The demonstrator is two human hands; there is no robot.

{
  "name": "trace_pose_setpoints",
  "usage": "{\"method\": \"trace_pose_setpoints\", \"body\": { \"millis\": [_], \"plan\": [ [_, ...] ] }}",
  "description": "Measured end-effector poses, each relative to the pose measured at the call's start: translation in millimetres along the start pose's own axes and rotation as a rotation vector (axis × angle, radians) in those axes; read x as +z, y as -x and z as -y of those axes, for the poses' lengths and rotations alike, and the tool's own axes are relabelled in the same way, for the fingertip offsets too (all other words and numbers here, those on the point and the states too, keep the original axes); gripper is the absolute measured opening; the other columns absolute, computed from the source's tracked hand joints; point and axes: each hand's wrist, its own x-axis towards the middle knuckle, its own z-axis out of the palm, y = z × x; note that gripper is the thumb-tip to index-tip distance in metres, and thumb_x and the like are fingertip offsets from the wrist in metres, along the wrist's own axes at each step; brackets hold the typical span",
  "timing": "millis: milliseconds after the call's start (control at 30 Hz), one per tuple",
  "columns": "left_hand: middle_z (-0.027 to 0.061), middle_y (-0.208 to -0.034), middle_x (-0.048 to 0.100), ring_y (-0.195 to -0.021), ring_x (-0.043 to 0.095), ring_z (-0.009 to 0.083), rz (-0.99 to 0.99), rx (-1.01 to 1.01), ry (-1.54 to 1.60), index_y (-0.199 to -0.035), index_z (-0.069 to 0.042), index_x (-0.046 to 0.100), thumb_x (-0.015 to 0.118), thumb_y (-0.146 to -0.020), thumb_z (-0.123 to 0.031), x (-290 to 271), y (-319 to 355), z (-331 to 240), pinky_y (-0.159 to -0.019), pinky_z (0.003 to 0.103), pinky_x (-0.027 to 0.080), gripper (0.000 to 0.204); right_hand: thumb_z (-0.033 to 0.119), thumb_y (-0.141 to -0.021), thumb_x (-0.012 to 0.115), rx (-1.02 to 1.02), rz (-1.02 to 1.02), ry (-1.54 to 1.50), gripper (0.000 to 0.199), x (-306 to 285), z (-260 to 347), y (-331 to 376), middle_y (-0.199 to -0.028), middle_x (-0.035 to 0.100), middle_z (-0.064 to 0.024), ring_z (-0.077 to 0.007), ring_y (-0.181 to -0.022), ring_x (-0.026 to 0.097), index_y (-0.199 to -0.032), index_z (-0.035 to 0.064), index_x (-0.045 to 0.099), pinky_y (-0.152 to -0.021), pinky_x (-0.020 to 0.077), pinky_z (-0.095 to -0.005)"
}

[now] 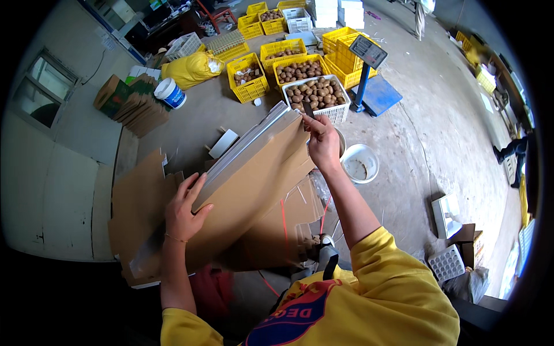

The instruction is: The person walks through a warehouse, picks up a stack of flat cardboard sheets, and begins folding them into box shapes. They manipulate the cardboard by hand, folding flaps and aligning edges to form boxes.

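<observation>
A stack of flattened cardboard boxes (254, 179) is tilted up in front of me, brown faces toward me and pale edges along the top. My left hand (184, 214) grips its left upper edge, fingers over the edge and thumb spread on the brown face. At the far right corner, my right hand (324, 143) is closed on the stack. A small dark flat piece (307, 108) sticks up by the right fingertips; its kind is unclear. More brown cardboard sheets (138, 199) lean at the left, and others stand below, near an orange-red strap (283, 222).
Ahead stand a white crate (340, 115) and yellow crates (248, 92) of round brown produce. A blue platform scale (381, 95) stands to their right. White buckets (360, 164) sit right of the stack. Folded cartons (138, 104) lie by the left wall. A white box (446, 216) is at right.
</observation>
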Motion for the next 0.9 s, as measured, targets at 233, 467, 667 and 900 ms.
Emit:
{"method": "trace_pose_setpoints", "body": {
  "millis": [233,467,667,900],
  "plan": [
    [0.0111,-0.134,0.043,-0.109,0.053,0.0316,0.001,0.135,-0.060,-0.123,-0.024,0.056,0.067,-0.071,-0.014,0,0,3,-0.086,0.039,0.047,0.054,-0.009,-0.080,0.049,-0.012,-0.080,0.005,0.030,-8,14,13,-0.083,0.056,-0.0104,-0.0208,-0.079,0.061,-0.103,0.0025,0.065,-0.071,0.0466,-0.0281],
    [0.0109,-0.135,0.042,-0.106,0.052,0.0308,0.031,0.199,-0.155,-0.122,-0.023,0.057,0.066,-0.072,-0.014,-3,-4,8,-0.088,0.039,0.045,0.052,-0.010,-0.080,0.044,0.085,0.104,-0.220,0.039,-6,2,0,-0.077,0.051,-0.0072,-0.0172,-0.076,0.052,-0.111,0.0045,0.063,-0.075,0.0420,-0.0264],
    [0.0106,-0.134,0.043,-0.106,0.053,0.0308,0.030,0.192,-0.145,-0.123,-0.023,0.057,0.066,-0.072,-0.014,-3,-7,9,-0.088,0.039,0.046,0.052,-0.012,-0.077,0.042,0.088,0.182,-0.254,0.046,-2,4,-12,-0.077,0.046,-0.0090,-0.0197,-0.078,0.049,-0.113,0.0080,0.063,-0.077,0.0403,-0.0248],
    [0.0100,-0.134,0.044,-0.107,0.053,0.0311,0.022,0.172,-0.125,-0.124,-0.024,0.055,0.067,-0.071,-0.014,-5,-9,14,-0.088,0.039,0.046,0.055,-0.013,-0.075,0.043,0.007,0.092,-0.129,0.046,-7,11,4,-0.080,0.048,-0.0115,-0.0233,-0.076,0.051,-0.111,0.0074,0.063,-0.072,0.0420,-0.0260]
  ]
}}
